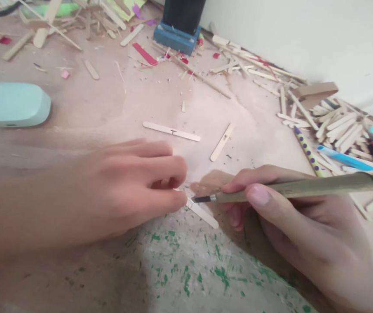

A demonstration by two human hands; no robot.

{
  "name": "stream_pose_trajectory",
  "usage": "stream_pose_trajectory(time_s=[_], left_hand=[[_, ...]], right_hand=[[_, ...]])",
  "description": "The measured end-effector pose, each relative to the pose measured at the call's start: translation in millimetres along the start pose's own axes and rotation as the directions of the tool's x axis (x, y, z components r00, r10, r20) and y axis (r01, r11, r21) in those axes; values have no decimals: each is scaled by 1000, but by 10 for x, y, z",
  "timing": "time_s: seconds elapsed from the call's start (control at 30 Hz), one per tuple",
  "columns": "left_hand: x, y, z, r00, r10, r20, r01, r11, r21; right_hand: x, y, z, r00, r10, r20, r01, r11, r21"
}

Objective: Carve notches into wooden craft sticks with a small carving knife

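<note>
From afar, I am watching the left hand pinching the wooden stick — likely for steadiness — while the right hand is gripping the blade-tipped tool, perhaps for control.

A craft work area, its trade evident in flat, pale wooden sticks heaped along a plain white wall, a flat red strip among scraps, a slim wooden-handled tool with a dark tip and a pinkish-beige tabletop flecked with green marks.
</note>
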State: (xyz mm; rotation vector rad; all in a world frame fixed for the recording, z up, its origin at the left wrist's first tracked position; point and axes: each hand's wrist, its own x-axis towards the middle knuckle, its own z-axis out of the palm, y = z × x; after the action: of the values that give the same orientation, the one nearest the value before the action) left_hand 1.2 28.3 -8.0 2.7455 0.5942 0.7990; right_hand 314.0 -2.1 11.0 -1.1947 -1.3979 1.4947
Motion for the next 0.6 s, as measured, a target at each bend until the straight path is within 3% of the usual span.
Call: stream_pose_trajectory(time_s=[0.2,0.4,0.6], left_hand=[[-21,67,59,990,-138,-16,138,989,49],[-36,135,115,995,-82,-59,89,986,138],[3,183,154,997,-67,-44,72,990,121]], right_hand=[[-4,-29,-2,999,24,47,-24,1000,-5],[-2,1,-12,999,18,52,-19,999,28],[5,-20,-43,996,58,75,-57,998,-9]])
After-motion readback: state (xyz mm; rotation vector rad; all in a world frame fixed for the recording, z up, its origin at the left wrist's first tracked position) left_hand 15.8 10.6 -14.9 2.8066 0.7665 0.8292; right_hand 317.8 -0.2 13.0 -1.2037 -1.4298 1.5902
